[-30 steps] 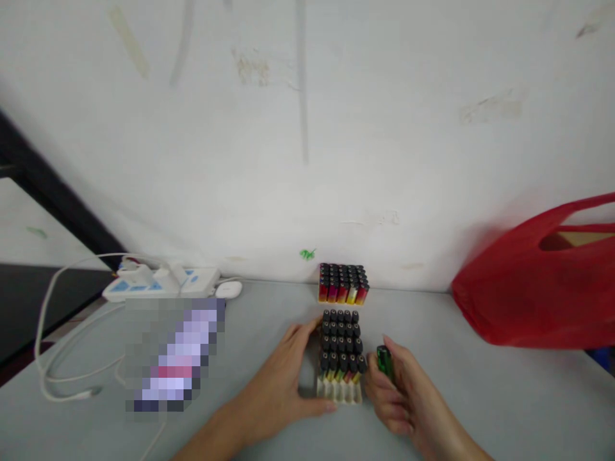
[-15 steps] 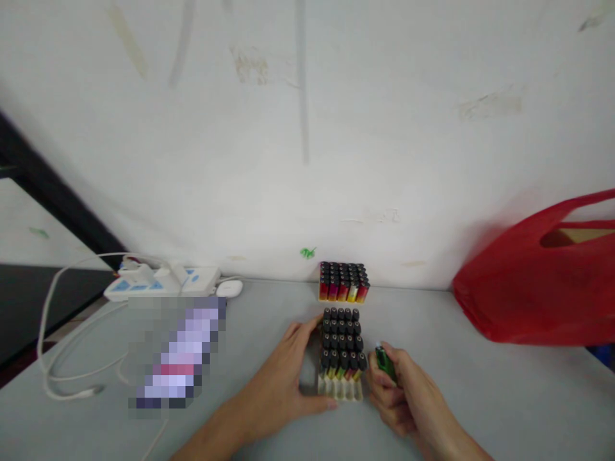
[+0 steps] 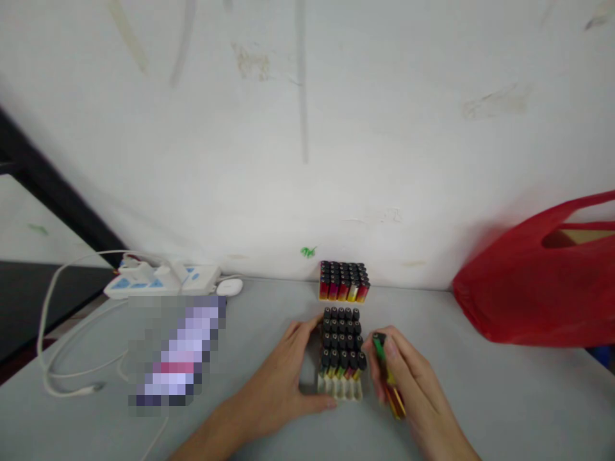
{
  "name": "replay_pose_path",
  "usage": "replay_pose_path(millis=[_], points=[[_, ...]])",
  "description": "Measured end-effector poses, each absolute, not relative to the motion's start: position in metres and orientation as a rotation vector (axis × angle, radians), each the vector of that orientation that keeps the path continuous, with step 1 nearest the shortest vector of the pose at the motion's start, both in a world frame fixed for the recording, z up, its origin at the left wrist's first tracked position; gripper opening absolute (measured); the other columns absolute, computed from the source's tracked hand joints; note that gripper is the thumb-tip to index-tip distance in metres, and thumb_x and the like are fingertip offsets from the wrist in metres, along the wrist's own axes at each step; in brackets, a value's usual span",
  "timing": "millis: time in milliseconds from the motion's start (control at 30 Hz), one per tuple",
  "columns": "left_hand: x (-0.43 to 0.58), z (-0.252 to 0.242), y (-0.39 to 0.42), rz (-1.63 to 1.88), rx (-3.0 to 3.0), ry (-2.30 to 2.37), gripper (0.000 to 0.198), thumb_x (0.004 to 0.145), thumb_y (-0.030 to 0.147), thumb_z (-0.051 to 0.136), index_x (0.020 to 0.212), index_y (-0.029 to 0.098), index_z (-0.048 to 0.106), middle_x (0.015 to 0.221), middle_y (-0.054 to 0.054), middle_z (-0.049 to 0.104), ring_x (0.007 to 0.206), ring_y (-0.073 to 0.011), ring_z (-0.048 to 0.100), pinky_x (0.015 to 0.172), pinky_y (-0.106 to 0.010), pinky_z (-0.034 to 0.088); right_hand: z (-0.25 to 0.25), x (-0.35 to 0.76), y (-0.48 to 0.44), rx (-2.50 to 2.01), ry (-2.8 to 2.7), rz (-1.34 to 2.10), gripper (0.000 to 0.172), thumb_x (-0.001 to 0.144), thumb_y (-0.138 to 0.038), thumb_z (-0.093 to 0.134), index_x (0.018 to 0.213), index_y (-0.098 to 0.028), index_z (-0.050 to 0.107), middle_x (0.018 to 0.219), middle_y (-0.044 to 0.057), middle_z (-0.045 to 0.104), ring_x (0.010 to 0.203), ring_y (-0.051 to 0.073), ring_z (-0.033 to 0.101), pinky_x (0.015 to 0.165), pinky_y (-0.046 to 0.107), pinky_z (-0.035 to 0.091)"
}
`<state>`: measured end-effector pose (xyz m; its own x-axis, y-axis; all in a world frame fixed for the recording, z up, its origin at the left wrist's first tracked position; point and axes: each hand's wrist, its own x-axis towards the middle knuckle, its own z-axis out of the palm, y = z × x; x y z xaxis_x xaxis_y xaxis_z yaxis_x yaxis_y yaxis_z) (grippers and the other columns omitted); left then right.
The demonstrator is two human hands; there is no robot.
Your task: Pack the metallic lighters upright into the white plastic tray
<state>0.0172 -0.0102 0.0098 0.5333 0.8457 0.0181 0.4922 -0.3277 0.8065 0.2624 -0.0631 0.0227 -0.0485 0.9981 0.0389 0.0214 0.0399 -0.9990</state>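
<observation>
A pale tray (image 3: 340,388) stands on the table with rows of black-topped lighters (image 3: 342,339) upright in it. Bare slots show in its nearest row. My left hand (image 3: 288,378) is curved round the tray's left side, thumb at the near edge, fingertips at the far left corner. Just right of the tray, my right hand (image 3: 408,378) grips a tilted lighter (image 3: 379,349) with a black top and a green body. Yellow and orange-gold show lower in the grip; whether that is the same lighter or others I cannot tell.
A second block of lighters (image 3: 344,289), red and yellow, stands behind the tray by the wall. To the left lie a blurred phone-like device (image 3: 185,352), a white power strip (image 3: 206,278), a white case (image 3: 229,287) and cables. A red bag (image 3: 519,294) sits at right.
My right hand has turned and opened its grip a little, so the lighter's black top and the orange-gold lower part now show. My left hand and the tray have stayed put.
</observation>
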Motion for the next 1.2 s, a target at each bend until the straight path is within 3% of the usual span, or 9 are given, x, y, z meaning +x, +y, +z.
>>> replay_pose_path(millis=[67, 167, 400, 500, 733, 1200], points=[[0.018, 0.011, -0.010, 0.579, 1.980, 1.085, 0.122, 0.072, 0.027, 0.104, 0.172, 0.027, 0.034, 0.164, -0.013, 0.051, 0.155, -0.0355, 0.046, 0.135, -0.050, 0.032, 0.025, 0.264, -0.064, -1.134, -1.412, 1.040, 0.034, 0.114, -0.053, 0.052, 0.108, -0.024, 0.069, 0.089, 0.002, 0.063, 0.082, 0.019, 0.061, 0.075, 0.027, 0.050], [0.018, 0.012, -0.010, 0.586, 1.968, 1.080, 0.121, 0.072, 0.029, 0.104, 0.172, 0.028, 0.035, 0.164, -0.014, 0.052, 0.154, -0.0375, 0.046, 0.134, -0.052, 0.033, 0.026, 0.265, -0.067, -1.146, -1.524, 0.756, 0.022, 0.110, -0.046, 0.064, 0.107, -0.026, 0.075, 0.104, 0.005, 0.061, 0.099, 0.022, 0.063, 0.086, 0.029, 0.052], [0.018, 0.014, -0.011, 0.610, 1.962, 1.054, 0.118, 0.076, 0.034, 0.102, 0.172, 0.029, 0.033, 0.164, -0.015, 0.051, 0.153, -0.0394, 0.047, 0.133, -0.055, 0.034, 0.033, 0.266, -0.071, -0.968, -1.776, 0.578, 0.013, 0.099, -0.030, 0.081, 0.111, -0.027, 0.078, 0.076, 0.000, 0.066, 0.067, 0.018, 0.065, 0.063, 0.027, 0.052], [0.019, 0.015, -0.010, 0.621, 1.969, 1.014, 0.119, 0.075, 0.027, 0.102, 0.172, 0.030, 0.033, 0.161, -0.013, 0.053, 0.151, -0.0389, 0.048, 0.132, -0.054, 0.035, 0.035, 0.264, -0.069, -0.836, -1.942, 0.470, 0.023, 0.094, -0.024, 0.086, 0.116, -0.024, 0.079, 0.080, 0.002, 0.075, 0.065, 0.017, 0.070, 0.061, 0.024, 0.054], [0.021, 0.019, -0.009, 0.628, 1.970, 0.986, 0.111, 0.076, 0.016, 0.095, 0.170, 0.028, 0.036, 0.160, -0.013, 0.054, 0.151, -0.0395, 0.047, 0.132, -0.056, 0.036, 0.022, 0.261, -0.070, -0.898, -2.164, 0.411, 0.024, 0.097, -0.026, 0.083, 0.120, -0.020, 0.079, 0.090, 0.005, 0.082, 0.068, 0.017, 0.077, 0.066, 0.025, 0.058], [0.020, 0.020, -0.010, 0.625, 1.955, 1.000, 0.111, 0.075, 0.015, 0.094, 0.169, 0.030, 0.038, 0.155, -0.013, 0.058, 0.148, -0.0398, 0.051, 0.130, -0.058, 0.039, 0.016, 0.256, -0.070, -1.015, -2.112, 0.598, 0.024, 0.103, -0.030, 0.075, 0.126, -0.022, 0.078, 0.087, 0.003, 0.081, 0.061, 0.016, 0.073, 0.062, 0.023, 0.056]])
